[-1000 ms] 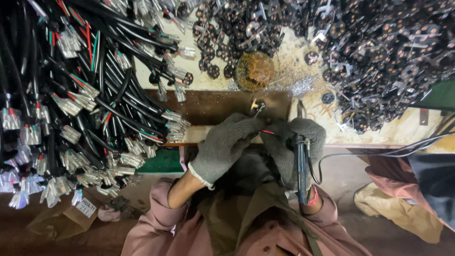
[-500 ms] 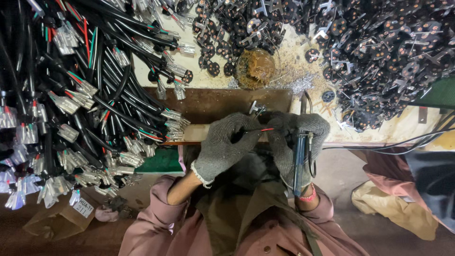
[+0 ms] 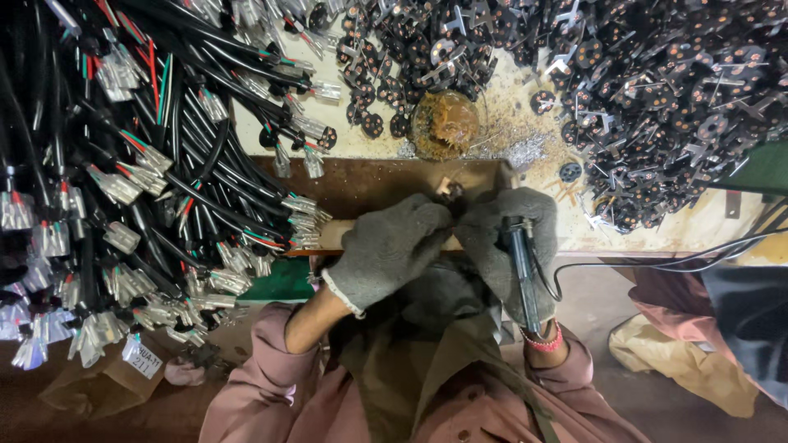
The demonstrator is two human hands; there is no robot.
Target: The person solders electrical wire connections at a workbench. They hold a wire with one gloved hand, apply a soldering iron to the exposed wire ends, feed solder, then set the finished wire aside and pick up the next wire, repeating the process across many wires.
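One soldering iron [image 3: 520,267] in R hand [image 3: 509,246], lengthwise, tip up-frame.

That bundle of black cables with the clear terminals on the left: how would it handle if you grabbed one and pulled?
The black cables look floppy: they drape and cross in loose curves. One would probably snag, since they lie tangled and their clear-sleeved terminals overlap. Those wire ends look thin, so likely easy to bend.

Your bench [image 3: 525,131] carried wire bundles [image 3: 148,180] left of grip, black plug parts [image 3: 657,90] beyond-right, brown paste pot [image 3: 446,125] just beyond.
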